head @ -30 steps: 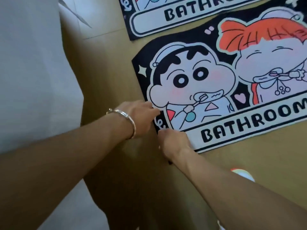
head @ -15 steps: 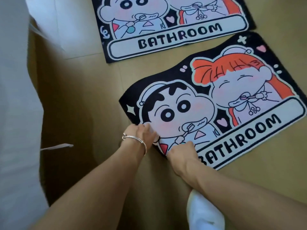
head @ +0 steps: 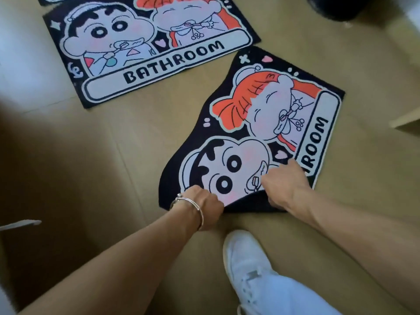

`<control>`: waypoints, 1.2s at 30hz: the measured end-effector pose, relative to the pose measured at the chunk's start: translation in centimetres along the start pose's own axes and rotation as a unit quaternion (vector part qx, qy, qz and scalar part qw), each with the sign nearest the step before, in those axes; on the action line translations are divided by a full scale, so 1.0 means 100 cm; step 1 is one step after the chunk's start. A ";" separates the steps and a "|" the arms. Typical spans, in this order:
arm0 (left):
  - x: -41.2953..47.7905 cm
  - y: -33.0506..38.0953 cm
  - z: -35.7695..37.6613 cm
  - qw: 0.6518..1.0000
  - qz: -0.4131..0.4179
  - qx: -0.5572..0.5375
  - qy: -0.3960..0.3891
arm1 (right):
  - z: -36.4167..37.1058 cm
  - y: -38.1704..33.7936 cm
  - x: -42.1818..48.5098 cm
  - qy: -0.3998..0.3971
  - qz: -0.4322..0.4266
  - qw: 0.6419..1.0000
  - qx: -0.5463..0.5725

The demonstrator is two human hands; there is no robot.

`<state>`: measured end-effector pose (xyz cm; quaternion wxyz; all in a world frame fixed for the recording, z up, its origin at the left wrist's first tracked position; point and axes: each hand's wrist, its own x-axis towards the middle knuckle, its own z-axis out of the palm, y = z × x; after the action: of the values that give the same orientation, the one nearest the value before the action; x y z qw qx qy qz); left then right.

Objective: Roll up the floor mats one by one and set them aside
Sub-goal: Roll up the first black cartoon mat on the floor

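A black cartoon "BATHROOM" floor mat (head: pixel 268 123) lies on the tan floor, turned so its short end faces me. That near end is folded over into the start of a roll, its black underside showing. My left hand (head: pixel 204 204), with a silver bangle on the wrist, grips the rolled edge at its left. My right hand (head: pixel 284 183) grips the same edge at its right, fingers curled over the mat. A second identical mat (head: pixel 145 48) lies flat farther away to the left.
My white shoe (head: pixel 247 260) and light trouser leg stand on the floor just below the rolled edge. A dark round object (head: pixel 329 7) sits at the top right, and a pale board edge (head: pixel 406 119) at the far right. Another mat's edge peeks in at the top left.
The near mat has swung round so its short end now faces me. Both hands have lifted that end and folded it over. The view has shifted down and back.
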<state>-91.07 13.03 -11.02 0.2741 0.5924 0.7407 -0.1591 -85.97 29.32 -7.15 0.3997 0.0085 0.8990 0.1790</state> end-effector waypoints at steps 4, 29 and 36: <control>0.017 0.036 -0.004 0.997 0.040 -0.028 0.052 | 0.054 0.000 -0.026 -0.169 0.038 0.983 0.052; 0.041 0.042 -0.011 0.997 0.054 0.049 0.020 | 0.117 0.000 -0.053 0.101 -0.061 0.885 0.450; 0.033 0.067 0.005 0.993 0.001 0.061 0.096 | 0.130 -0.016 -0.050 0.182 -0.042 0.920 0.345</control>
<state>-84.94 17.01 -12.73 0.1649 0.6211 0.7521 -0.1463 -72.99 31.12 -12.10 0.2086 0.0759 0.9617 -0.1609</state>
